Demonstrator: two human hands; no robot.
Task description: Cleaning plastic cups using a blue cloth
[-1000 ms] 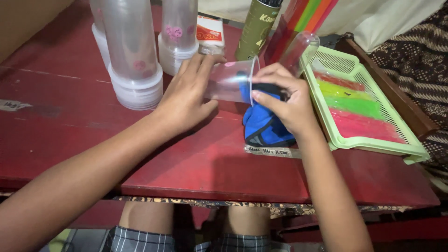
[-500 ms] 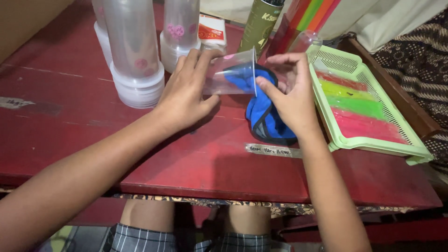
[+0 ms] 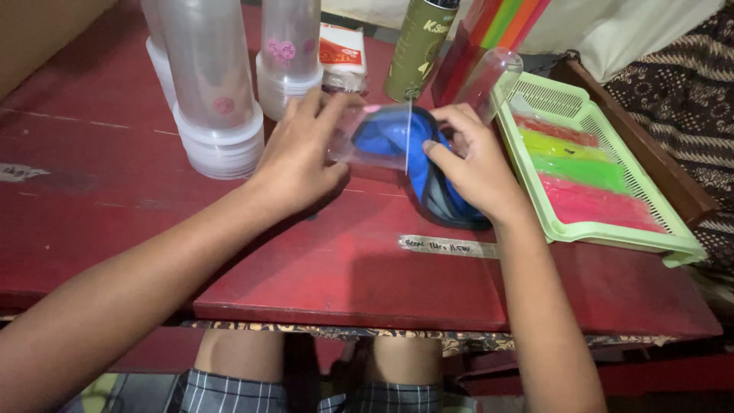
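Note:
My left hand (image 3: 300, 153) grips a clear plastic cup (image 3: 376, 139) lying on its side just above the red table (image 3: 321, 260). My right hand (image 3: 475, 164) presses a blue cloth (image 3: 397, 138) into the cup's mouth with its fingers. Part of the cloth is inside the cup; the rest bunches dark blue under my right palm near the table.
Stacks of clear plastic cups (image 3: 214, 84) stand at the back left. A green can (image 3: 419, 47), a small white packet (image 3: 342, 52) and another clear cup (image 3: 489, 80) are behind my hands. A light green tray (image 3: 612, 229) holds coloured folded pieces at right.
The blue cloth has gone from lying on the table under my right hand to being partly stuffed into the cup. Both hands lifted slightly and moved toward the back.

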